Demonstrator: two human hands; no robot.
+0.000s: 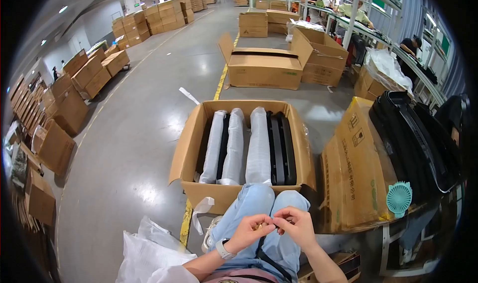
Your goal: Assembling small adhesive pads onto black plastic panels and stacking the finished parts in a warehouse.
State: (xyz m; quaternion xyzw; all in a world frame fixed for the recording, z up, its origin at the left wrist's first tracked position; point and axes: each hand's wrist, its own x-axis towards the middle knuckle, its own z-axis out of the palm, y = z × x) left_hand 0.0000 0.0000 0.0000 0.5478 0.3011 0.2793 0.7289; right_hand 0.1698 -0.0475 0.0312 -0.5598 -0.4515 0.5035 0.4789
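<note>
My left hand (251,231) and my right hand (297,225) meet above my lap, fingertips pinched together. Something small and yellowish shows at the left fingers, too small to name; whatever lies between the right fingertips is hidden. Just ahead of my knees stands an open cardboard box (239,191). Upright in it are several long pieces in white foam wrap (258,146) and, among them, bare black flat pieces (285,148). Neither hand touches the box.
To the right, a large carton (343,173) bears black cases (406,133) and a teal handheld fan (399,199). White foam sheets (149,250) lie at my left. Ahead stands another open carton (264,73). People sit at a workbench (371,31) farther back right.
</note>
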